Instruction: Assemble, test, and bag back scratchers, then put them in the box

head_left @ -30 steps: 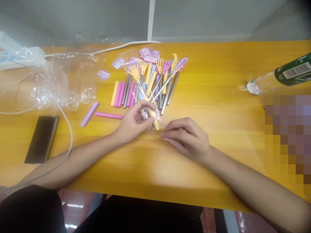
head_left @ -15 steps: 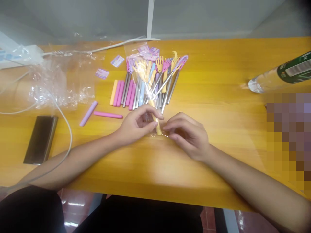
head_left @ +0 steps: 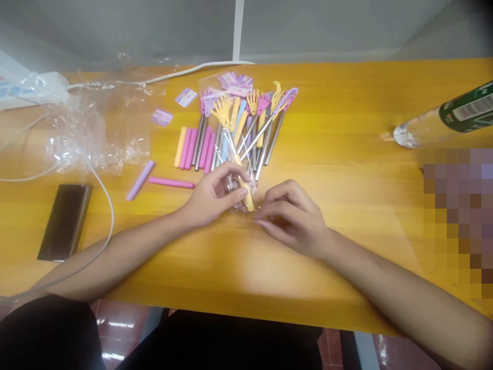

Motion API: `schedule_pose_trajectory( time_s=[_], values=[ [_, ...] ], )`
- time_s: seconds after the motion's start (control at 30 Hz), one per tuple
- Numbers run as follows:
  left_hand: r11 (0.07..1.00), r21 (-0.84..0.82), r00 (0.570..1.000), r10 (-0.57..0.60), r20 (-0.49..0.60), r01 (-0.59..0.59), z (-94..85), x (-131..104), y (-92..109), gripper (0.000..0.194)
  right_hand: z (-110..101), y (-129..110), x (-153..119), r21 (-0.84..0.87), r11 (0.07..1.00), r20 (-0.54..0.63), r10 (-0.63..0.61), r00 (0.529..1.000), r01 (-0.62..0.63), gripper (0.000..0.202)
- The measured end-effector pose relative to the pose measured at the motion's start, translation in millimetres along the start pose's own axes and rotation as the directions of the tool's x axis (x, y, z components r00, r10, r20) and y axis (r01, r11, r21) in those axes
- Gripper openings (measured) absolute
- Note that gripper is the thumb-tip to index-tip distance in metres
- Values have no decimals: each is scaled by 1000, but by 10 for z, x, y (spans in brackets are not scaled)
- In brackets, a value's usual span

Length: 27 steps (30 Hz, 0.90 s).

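Observation:
Wrapped around the handle of a yellow hand-shaped back scratcher [head_left: 222,111], my left hand [head_left: 215,195] holds it together with its clear plastic bag. The scratcher slants, its hand-shaped end pointing away from me and its yellow handle end between my hands. My right hand [head_left: 295,218] is just right of the handle end, thumb and fingertips pressed together near the bag's edge; whatever is in the pinch is too small to make out. Behind lie several scratchers with metal rods [head_left: 274,139] and pink handles [head_left: 188,149].
Clear plastic bags [head_left: 100,128] and a white cable [head_left: 111,205] lie left, near a dark phone [head_left: 64,222]. A purple handle [head_left: 140,181], a pink handle [head_left: 171,182] and small cards [head_left: 162,117] lie nearer the middle. A bottle [head_left: 462,110] is at right.
The bagged scratcher has tilted and shifted slightly left with my left hand. My right hand's fingers have closed together beside the handle end, and the thumb has moved a little left.

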<state>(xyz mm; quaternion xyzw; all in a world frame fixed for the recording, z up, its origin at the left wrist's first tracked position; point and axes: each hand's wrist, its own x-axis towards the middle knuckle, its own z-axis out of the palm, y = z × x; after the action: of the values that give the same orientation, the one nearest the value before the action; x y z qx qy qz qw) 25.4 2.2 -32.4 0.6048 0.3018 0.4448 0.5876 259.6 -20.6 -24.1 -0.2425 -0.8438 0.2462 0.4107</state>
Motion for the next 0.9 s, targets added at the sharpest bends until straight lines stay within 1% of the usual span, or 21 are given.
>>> schedule_pose_trajectory(
  time_s=[0.13,0.3,0.43,0.47,0.53,0.6,0.8,0.9],
  values=[
    [1000,17,997,-18,80,16,16,-47,-9,17,1,8,8,-4,999,-45,34,998,-34,12],
    [998,62,993,2,120,-9,-18,-39,50,15,17,21,-4,2,996,-69,94,993,-94,13],
    [1000,12,987,-21,161,19,-17,-38,64,19,28,28,-5,44,990,-84,139,987,-136,13],
    [999,1,984,-36,173,36,-8,-47,58,24,31,31,-3,55,988,-93,151,984,-146,13],
    [998,17,978,-68,199,66,13,-70,47,32,36,41,2,72,984,-114,171,979,-164,13],
    [996,50,972,-85,221,75,31,-90,43,33,39,51,5,87,981,-130,186,974,-176,12],
    [996,56,975,-73,209,63,44,-95,48,36,48,56,-1,119,970,-141,227,964,-211,12],
    [997,58,980,-65,186,55,39,-91,29,38,47,48,-11,173,947,-154,296,943,-269,12]
  ],
)
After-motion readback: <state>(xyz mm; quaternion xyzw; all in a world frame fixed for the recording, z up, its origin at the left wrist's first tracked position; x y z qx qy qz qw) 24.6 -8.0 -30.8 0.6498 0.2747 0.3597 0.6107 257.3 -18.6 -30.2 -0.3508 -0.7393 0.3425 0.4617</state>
